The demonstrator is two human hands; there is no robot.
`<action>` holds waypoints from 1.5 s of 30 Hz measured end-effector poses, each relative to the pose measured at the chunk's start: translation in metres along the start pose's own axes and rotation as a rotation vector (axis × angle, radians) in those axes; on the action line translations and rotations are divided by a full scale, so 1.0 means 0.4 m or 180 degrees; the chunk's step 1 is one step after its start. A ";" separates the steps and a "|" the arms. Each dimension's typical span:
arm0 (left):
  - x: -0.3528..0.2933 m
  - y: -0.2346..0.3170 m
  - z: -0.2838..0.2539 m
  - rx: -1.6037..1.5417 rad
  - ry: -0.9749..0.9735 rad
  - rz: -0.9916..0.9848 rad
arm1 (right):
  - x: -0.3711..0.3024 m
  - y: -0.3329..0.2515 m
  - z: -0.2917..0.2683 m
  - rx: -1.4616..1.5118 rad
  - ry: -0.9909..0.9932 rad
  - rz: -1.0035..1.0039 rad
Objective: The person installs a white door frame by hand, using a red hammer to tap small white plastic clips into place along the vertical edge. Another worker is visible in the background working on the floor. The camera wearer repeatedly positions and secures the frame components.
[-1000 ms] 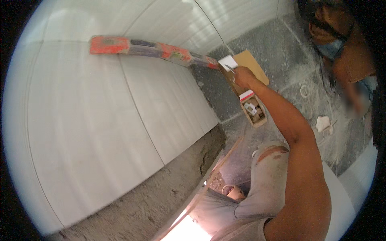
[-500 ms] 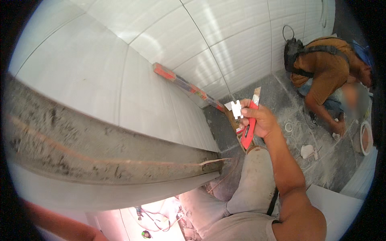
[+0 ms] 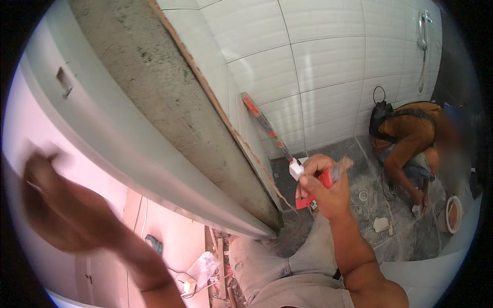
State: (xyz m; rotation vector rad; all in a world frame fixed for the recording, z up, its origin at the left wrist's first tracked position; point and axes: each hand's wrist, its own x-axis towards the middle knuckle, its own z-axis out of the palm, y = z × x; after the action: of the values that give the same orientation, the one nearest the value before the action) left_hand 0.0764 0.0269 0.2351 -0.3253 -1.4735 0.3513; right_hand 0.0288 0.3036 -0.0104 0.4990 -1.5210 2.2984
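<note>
room: white tiled wall (image 3: 331,61) behind the long red-and-dark bar (image 3: 267,126), which slants down toward a dusty dark floor (image 3: 405,241).
frame: rough grey mortar strip (image 3: 149,87) left of the bar, with a pale curved frame (image 3: 133,154) farther left.
right hand (image 3: 328,195): just right of the bar's lower end as seen, thumb and fingers pinching the small white piece (image 3: 296,170), the same fist wrapped about the red cutter (image 3: 304,202).
white piece: in view, right by the bar's lower end, held up at the fingertips.
left hand (image 3: 51,190): raised far left of the bar, near the frame; blurred, so i cannot tell whether it is spread or closed.
co-worker (image 3: 411,123): crouched well right of the bar, near a bucket (image 3: 453,218).
</note>
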 end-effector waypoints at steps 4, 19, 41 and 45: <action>-0.331 0.215 -0.045 -0.3543 -0.1672 -0.0984 | -0.029 -0.045 0.058 -0.1455 -0.0395 -0.1471; -0.592 0.357 -0.065 -0.5203 -0.2321 -0.3515 | -0.095 0.004 0.112 -0.1046 -0.1055 -0.0052; -0.569 0.320 -0.105 -0.3914 -0.1767 -0.3958 | -0.137 -0.010 0.047 0.1342 -0.0480 0.0895; -0.492 0.246 -0.105 -0.4050 -0.0697 -0.3371 | -0.113 -0.032 -0.016 0.1266 -0.0388 0.0488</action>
State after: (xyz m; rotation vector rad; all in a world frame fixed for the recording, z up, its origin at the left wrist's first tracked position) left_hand 0.1023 0.0328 0.0127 -0.4388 -1.7014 -1.4903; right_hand 0.0739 0.3102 -0.0234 0.6535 -1.1857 2.7528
